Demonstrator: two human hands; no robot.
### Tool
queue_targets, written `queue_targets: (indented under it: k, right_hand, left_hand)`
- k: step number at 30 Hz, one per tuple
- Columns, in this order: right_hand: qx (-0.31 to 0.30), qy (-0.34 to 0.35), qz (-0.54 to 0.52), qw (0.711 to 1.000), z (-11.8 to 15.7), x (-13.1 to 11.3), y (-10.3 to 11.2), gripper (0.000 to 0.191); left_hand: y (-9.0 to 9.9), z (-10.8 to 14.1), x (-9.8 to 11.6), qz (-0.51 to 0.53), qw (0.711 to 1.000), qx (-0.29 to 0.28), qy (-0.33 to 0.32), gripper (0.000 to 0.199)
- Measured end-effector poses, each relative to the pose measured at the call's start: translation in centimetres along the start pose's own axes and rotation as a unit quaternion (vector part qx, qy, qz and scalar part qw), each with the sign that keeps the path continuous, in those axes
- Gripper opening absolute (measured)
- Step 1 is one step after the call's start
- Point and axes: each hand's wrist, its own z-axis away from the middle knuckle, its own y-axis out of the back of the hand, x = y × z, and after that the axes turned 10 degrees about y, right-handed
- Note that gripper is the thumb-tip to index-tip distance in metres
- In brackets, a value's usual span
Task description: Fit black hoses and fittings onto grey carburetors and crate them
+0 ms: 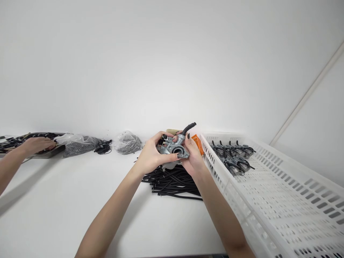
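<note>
My left hand (148,154) and right hand (195,159) grasp the carburetor (171,146) above black tubes (176,183), toward the table's (67,211) far edge; this seems a handling step, and the next move calls for steady fingers.

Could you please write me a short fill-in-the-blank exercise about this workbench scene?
1. The person's left hand and ____ hand hold the silver metal carburetor.
2. From the wearer's view, the pile of thin black tubes lies to the ____ of the white perforated plastic crate.
3. The clear plastic bags in view number ____.

Missing words: right; left; two.
</note>
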Motion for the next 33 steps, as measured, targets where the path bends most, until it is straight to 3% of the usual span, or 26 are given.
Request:
queue_targets:
  k: [21, 33]
  right_hand:
    - [-0.010, 0.004, 0.000, 1.000, 0.19, -0.30, -0.34, 0.034]
    - [0.034, -0.012, 0.003, 0.999, 0.22, -0.45, -0.78, 0.042]
  left_hand:
    - [0.12, 0.30, 0.32, 0.001, 1.000, -0.007, 0.000, 0.055]
    - [0.04, 0.16, 0.16, -0.014, 1.000, 0.000, 0.000, 0.053]
